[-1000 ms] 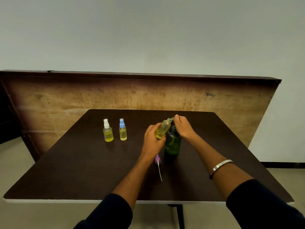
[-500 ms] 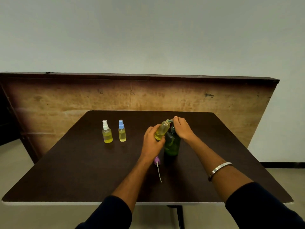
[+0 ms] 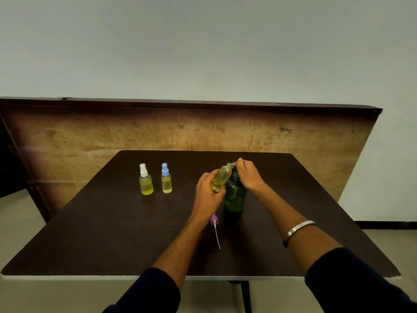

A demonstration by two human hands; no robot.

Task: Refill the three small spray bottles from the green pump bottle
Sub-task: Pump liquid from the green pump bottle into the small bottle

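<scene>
Standing upright near the middle of the dark worktop (image 3: 112, 233): the green pump bottle (image 3: 234, 197), its pump head covered by the right hand (image 3: 249, 177), fingers curled down over the pump top and pressing on it, one fingertip lifted at the far side above the nozzle. Tilting toward that nozzle, mouth uppermost and just at the spout: an uncapped small spray bottle (image 3: 221, 178), partly filled with yellow liquid, held off the surface by the left hand (image 3: 207, 195), whose grip is wrapping round the bottle's lower body, thumb and fingers curled about it. Touching or nearly touching the green bottle's shoulder with its side; hard telling which. Lying flat on the worktop just in front of the left wrist and beside the green bottle's base: a purple spray cap (image 3: 214, 219), its thin white dip tube (image 3: 217, 237) pointing toward the near edge. Standing upright side by side well to the left, apart from the hands: a white-capped spray bottle (image 3: 145, 180) and a blue-capped spray bottle (image 3: 166, 179), both closed and holding yellow liquid. Circling the right forearm: a silver bangle (image 3: 297, 230), with dark sleeves (image 3: 146, 292) covering both arms nearer the camera. Rising behind the far edge: a worn wooden panel (image 3: 90, 136) against a pale wall (image 3: 203, 41)
</scene>
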